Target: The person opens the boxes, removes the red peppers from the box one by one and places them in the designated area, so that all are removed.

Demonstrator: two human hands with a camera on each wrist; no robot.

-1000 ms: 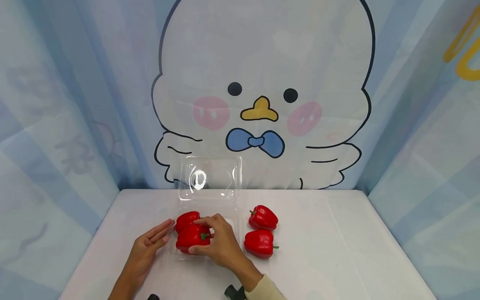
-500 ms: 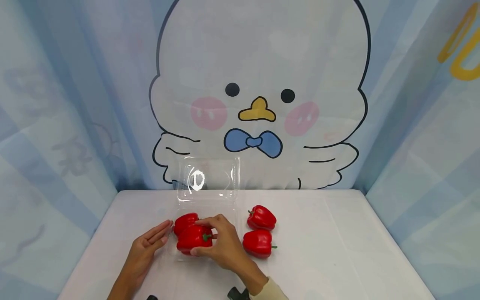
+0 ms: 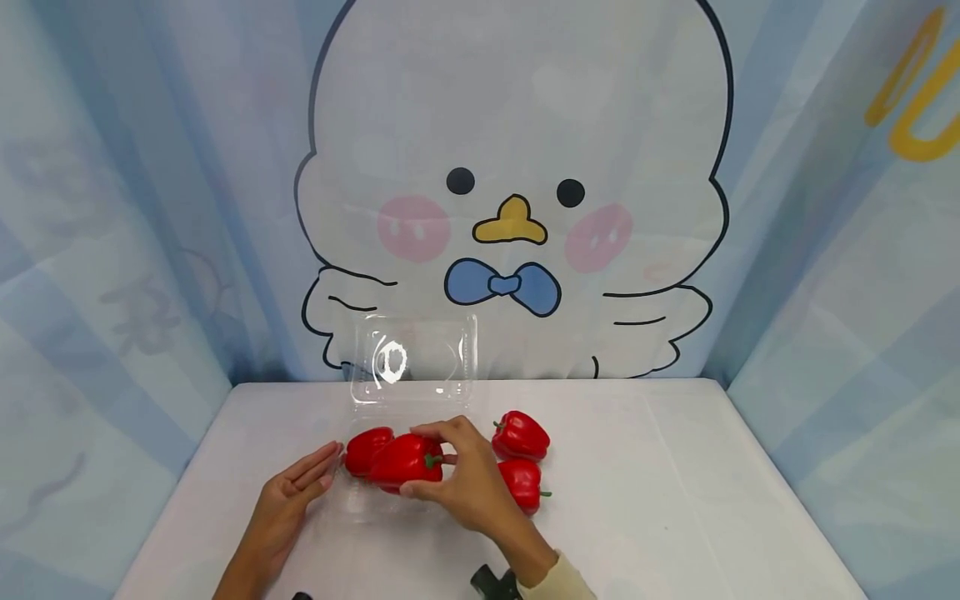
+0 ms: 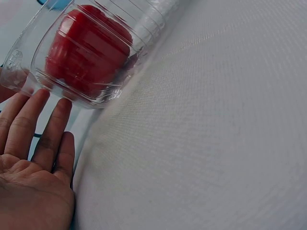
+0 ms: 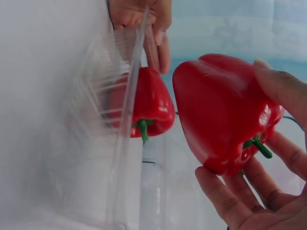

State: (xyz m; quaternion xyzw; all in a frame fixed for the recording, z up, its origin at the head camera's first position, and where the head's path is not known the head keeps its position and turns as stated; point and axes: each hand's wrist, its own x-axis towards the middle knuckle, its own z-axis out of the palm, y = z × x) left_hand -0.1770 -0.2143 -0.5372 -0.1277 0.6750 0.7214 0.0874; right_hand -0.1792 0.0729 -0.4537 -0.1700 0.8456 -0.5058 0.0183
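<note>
My right hand (image 3: 476, 483) grips a red bell pepper (image 3: 407, 462) between thumb and fingers, its green stem facing right. In the right wrist view this held pepper (image 5: 216, 108) is outside the container's rim, apart from the other pepper (image 5: 156, 105). That second pepper (image 3: 367, 448) lies inside a clear plastic clamshell container (image 3: 375, 507), partly hidden behind the held one. My left hand (image 3: 288, 500) is at the container's left side. In the left wrist view, the straight fingers (image 4: 53, 124) of that hand reach the clear wall (image 4: 91, 103), holding nothing.
The clear lid (image 3: 412, 358) stands raised at the back, against the curtain printed with a cartoon bird. Two more red bell peppers (image 3: 521, 435) lie right of the container, the nearer one (image 3: 522, 485) partly behind my right hand. A dark object (image 3: 495, 583) shows beside the right sleeve.
My right hand has moved right and slightly away from me with the pepper, now partly covering the nearer loose pepper. The left hand has stayed by the container. The head view has shifted slightly.
</note>
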